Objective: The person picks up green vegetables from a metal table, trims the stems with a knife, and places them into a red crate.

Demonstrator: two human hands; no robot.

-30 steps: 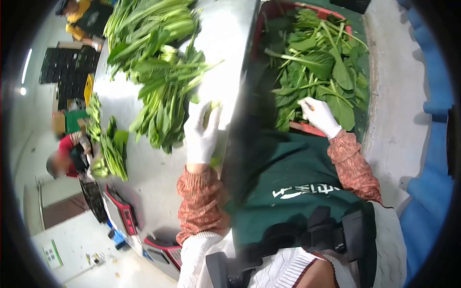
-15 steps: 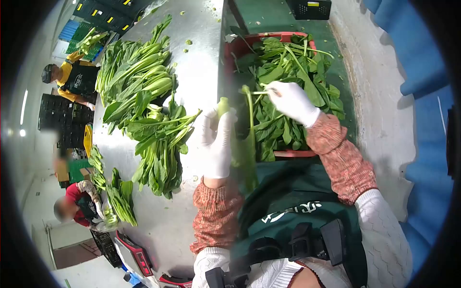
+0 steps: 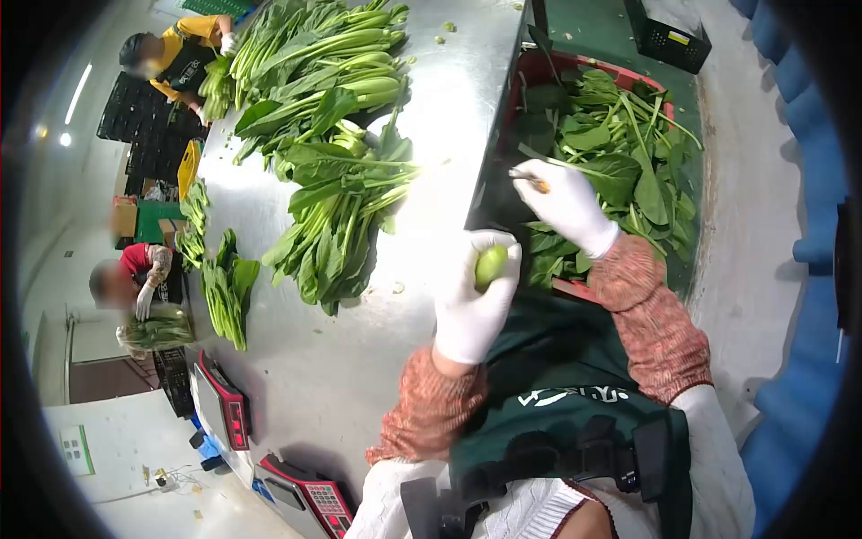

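Note:
My left hand (image 3: 476,301), in a white glove, is closed around a leafy green vegetable (image 3: 491,266). Its pale cut stem end faces up toward me, and the rest is hidden by the hand. My right hand (image 3: 570,205), also gloved, grips a small knife (image 3: 540,185) whose orange handle part and short blade show by the fingers. Under the right hand is a red bin (image 3: 588,63) full of loose green leaves (image 3: 620,171). On the metal table (image 3: 431,260) to the left lie a bunch of leafy greens (image 3: 337,216) and a larger pile behind it (image 3: 350,67).
Two red-edged scales (image 3: 220,404) (image 3: 310,494) stand at the table's near left. A smaller bunch of greens (image 3: 226,292) lies by the far edge. Two people (image 3: 189,67) (image 3: 148,269) handle greens across the table. A black crate (image 3: 669,40) stands beyond the bin.
My view has swung, shifting the table contents rightward. The left hand has turned so the stem end faces me. A stalk beside the right hand has gone from it.

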